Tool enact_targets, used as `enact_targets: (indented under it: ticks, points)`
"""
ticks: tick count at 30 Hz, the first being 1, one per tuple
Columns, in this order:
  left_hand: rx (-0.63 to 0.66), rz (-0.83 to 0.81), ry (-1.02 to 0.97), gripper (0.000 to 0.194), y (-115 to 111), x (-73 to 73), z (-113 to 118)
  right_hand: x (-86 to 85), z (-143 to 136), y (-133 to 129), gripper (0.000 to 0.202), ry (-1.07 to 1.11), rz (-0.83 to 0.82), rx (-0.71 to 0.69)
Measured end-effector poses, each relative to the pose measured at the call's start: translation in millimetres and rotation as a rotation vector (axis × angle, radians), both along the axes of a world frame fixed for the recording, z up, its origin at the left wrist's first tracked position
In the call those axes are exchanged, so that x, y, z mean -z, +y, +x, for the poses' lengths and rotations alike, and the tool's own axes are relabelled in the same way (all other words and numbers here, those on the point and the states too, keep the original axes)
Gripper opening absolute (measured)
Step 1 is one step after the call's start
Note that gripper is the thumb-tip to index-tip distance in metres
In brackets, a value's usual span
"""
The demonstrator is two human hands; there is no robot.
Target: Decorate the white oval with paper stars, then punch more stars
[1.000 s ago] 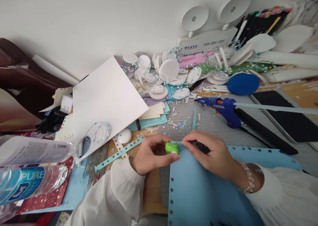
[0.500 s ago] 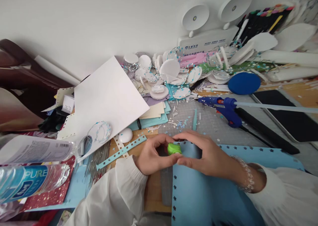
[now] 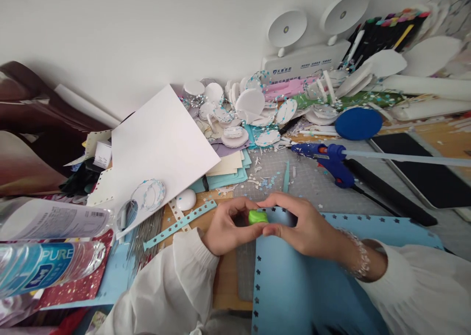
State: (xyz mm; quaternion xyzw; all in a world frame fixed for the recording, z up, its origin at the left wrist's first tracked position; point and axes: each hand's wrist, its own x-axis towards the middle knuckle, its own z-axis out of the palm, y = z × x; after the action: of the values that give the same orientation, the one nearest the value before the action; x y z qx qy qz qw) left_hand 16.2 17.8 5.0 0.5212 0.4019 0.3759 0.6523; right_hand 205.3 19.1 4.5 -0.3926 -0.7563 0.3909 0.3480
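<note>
A small bright green punch [image 3: 258, 217] sits between my two hands, at the top left corner of a blue sheet [image 3: 281, 276]. My left hand [image 3: 230, 227] curls round its left side, fingers behind and thumb in front. From the right, my right hand [image 3: 307, 224] closes on it with thumb and fingertips, over the sheet's edge. Flower-shaped holes run along the sheet's left and top edges. Left of my left hand lies a light blue strip [image 3: 180, 224] with similar holes.
A white board [image 3: 162, 139] leans at the left near bottles [image 3: 47, 266]. Behind are white discs [image 3: 250, 102], paper scraps and a blue glue gun [image 3: 331, 161]. A black tablet [image 3: 423, 168] and a blue disc [image 3: 358, 123] lie at the right.
The view has shifted slightly. Both hands remain around the green punch at the sheet's corner, and my right hand sits a little further left in view.
</note>
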Motion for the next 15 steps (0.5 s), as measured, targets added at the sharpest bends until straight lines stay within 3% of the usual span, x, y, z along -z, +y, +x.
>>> enact_targets:
  ticks: [6, 11, 15]
  points:
    - [0.046, -0.074, 0.017, 0.035, 8.3, 1.8, -7.5, -8.2, 3.1, 7.1, 0.043, -0.056, -0.157, -0.041]
    - [0.079, -0.153, -0.041, 0.038, 11.0, -1.4, -11.5, -10.9, 9.8, 10.0, 0.019, -0.125, -0.127, -0.039]
    - [0.089, -0.149, -0.046, 0.038, 9.8, -2.0, -13.4, -11.8, 11.0, 8.7, 0.023, -0.116, -0.068, 0.022]
